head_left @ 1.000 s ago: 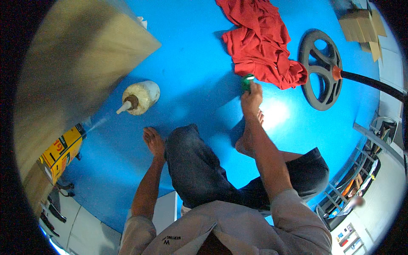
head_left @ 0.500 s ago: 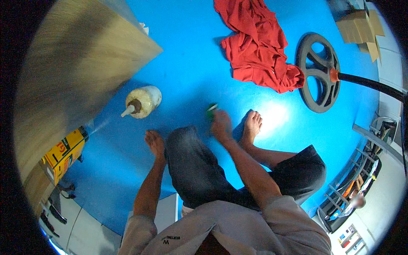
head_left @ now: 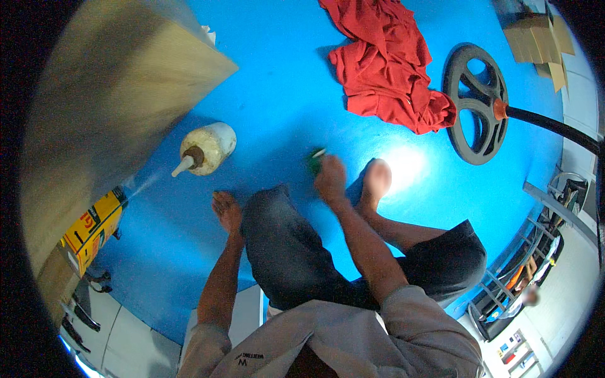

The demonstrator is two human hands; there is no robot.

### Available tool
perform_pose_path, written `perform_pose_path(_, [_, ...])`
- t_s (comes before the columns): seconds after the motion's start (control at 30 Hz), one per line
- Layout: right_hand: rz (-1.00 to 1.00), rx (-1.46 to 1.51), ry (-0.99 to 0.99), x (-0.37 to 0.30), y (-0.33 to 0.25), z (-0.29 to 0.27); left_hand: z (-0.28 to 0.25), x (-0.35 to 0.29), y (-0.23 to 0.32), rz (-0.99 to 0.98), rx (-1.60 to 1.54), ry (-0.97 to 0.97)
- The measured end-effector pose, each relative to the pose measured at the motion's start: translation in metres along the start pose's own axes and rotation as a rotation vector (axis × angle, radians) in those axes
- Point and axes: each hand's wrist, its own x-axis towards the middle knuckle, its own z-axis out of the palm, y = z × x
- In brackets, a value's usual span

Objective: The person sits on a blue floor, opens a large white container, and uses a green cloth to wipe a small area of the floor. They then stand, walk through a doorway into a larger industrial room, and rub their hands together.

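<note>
My right hand (head_left: 330, 179) is closed round a small green thing with a white edge (head_left: 314, 161), held against or just above the blue surface (head_left: 271, 113). Motion blur hides what kind of thing it is. To the left of my bent knee, my left hand (head_left: 227, 212) rests low by the blue surface with its fingers stretched out and nothing in them. Beyond it lies a dirty whitish squeeze bottle (head_left: 214, 146) on its side or tilted, its brown collar and pale nozzle pointing toward the lower left.
A crumpled red cloth (head_left: 391, 69) lies at the far side, against a dark grey spoked disc (head_left: 476, 104) with a black pole. A wooden panel (head_left: 132, 75) fills the left, above a yellow box (head_left: 94, 227). Cardboard (head_left: 535, 41) stands far right. My bare foot (head_left: 377, 179) is beside my right hand.
My right hand has shifted slightly with the green thing still in it. The view has tilted a little, and my left hand stays beside the knee.
</note>
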Motion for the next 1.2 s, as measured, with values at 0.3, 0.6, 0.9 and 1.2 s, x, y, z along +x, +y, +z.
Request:
perform_pose_path(0.3, [-0.045,-0.146,0.209,0.012,0.016,0.0,0.005,0.012,0.014,0.03,-0.019,-0.064])
perform_pose_path(0.6, [-0.008,-0.007,0.242,0.08,0.035,-0.038,0.01,-0.003,0.006,0.032,0.033,0.136])
perform_pose_path(0.9, [-0.1,-0.033,0.093,0.036,0.018,0.005,0.021,-0.009,-0.009,0.059,-0.173,0.016])
perform_pose_path(1.2, [0.117,-0.09,0.249,0.039,0.071,-0.016,0.018,0.01,0.019,0.064,-0.027,0.111])
